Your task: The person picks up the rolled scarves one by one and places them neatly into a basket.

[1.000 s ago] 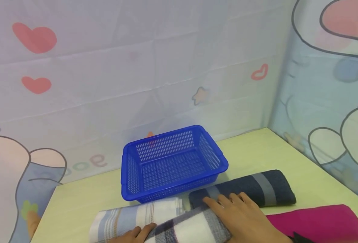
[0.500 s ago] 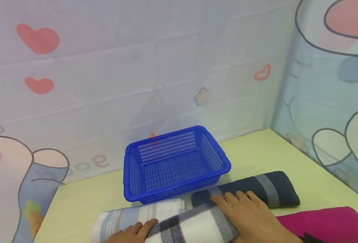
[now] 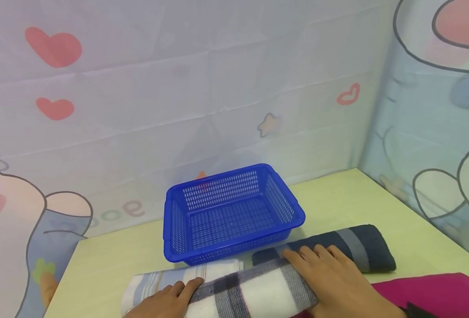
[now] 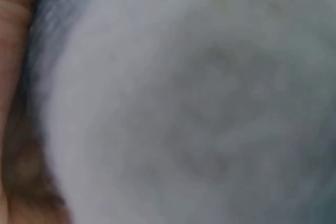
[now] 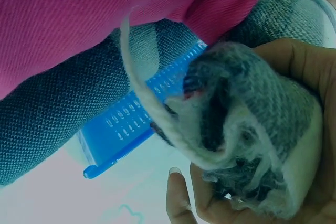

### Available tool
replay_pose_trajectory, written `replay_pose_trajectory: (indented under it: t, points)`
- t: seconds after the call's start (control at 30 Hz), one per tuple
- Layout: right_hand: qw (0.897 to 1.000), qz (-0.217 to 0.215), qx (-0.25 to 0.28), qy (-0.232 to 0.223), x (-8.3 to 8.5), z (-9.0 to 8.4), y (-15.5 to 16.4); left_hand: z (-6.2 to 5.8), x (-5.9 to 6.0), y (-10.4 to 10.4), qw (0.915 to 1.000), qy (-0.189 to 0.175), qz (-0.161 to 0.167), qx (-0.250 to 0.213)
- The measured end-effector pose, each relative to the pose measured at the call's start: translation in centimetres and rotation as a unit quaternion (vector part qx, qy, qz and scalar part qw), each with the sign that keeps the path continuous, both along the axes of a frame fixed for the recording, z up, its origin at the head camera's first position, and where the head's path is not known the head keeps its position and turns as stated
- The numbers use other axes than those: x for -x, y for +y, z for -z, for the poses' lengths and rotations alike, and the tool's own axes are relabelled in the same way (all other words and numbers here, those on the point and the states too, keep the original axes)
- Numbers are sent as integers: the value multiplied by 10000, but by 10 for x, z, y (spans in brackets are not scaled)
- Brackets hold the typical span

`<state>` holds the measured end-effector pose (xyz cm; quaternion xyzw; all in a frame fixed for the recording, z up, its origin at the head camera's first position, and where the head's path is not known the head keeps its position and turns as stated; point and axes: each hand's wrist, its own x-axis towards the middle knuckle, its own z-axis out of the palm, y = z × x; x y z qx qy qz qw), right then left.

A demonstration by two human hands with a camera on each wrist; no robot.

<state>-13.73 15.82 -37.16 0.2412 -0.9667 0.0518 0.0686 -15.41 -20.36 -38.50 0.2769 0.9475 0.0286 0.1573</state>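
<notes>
A rolled plaid scarf point(image 3: 264, 287) in white, grey and black lies across both hands at the bottom of the head view. My left hand point(image 3: 164, 302) grips its left end, and my right hand point(image 3: 335, 280) holds the right end with fingers over the top. In the right wrist view, thumb and fingers curl round the scarf's rolled end point(image 5: 247, 124), where a pale fringe strand point(image 5: 139, 82) hangs out. Blurred white cloth point(image 4: 173, 98) fills the left wrist view, beside part of a finger point(image 4: 11, 51).
A blue perforated basket point(image 3: 234, 244) stands behind the rolls with nothing in it. Around the scarf lie a blue-and-white striped roll point(image 3: 154, 282), a dark navy roll with grey bands point(image 3: 361, 247) and a magenta roll point(image 3: 437, 291). Printed cloth walls point(image 3: 226, 110) border the yellow tabletop point(image 3: 111, 256).
The plaid scarf has come up slightly, with both hands still on it. The whole head view has drifted a little; the basket and other rolls keep their places on the table.
</notes>
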Motion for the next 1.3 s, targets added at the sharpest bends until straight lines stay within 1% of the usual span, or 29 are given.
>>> replay_pose_trajectory:
  t: [0.13,0.27,0.37,0.5,0.6,0.7,0.83,1.0,1.1,1.17,1.3]
  points:
    - [10000,13,62,71,0,0,1,-4,0,2,9998,145,98,128]
    - [9996,52,108,239,0,-1,3,-12,0,6,9991,281,-24,321]
    - [9993,95,90,356,2,-3,4,-19,0,10,9987,237,-178,413]
    - [9982,57,37,602,4,-4,5,-28,-2,15,9980,44,-416,468]
    - [9975,9,50,698,6,-5,6,-33,-2,18,9976,9,-493,492]
    - [9962,-50,64,866,8,-6,7,-38,-2,19,9980,130,-420,461]
    - [9937,-135,82,1112,13,-7,8,-41,-1,18,9988,404,-209,184]
    - [9923,-136,90,1224,17,-10,10,-44,-1,20,9976,679,-103,-80]
    - [9919,-110,82,1262,18,-12,9,-46,-2,21,9963,840,-136,-121]
    - [9924,-95,89,1227,19,-12,9,-46,-2,20,9954,928,-218,-97]
    - [9942,-55,84,1074,21,-11,9,-47,-3,21,9946,977,-341,-86]
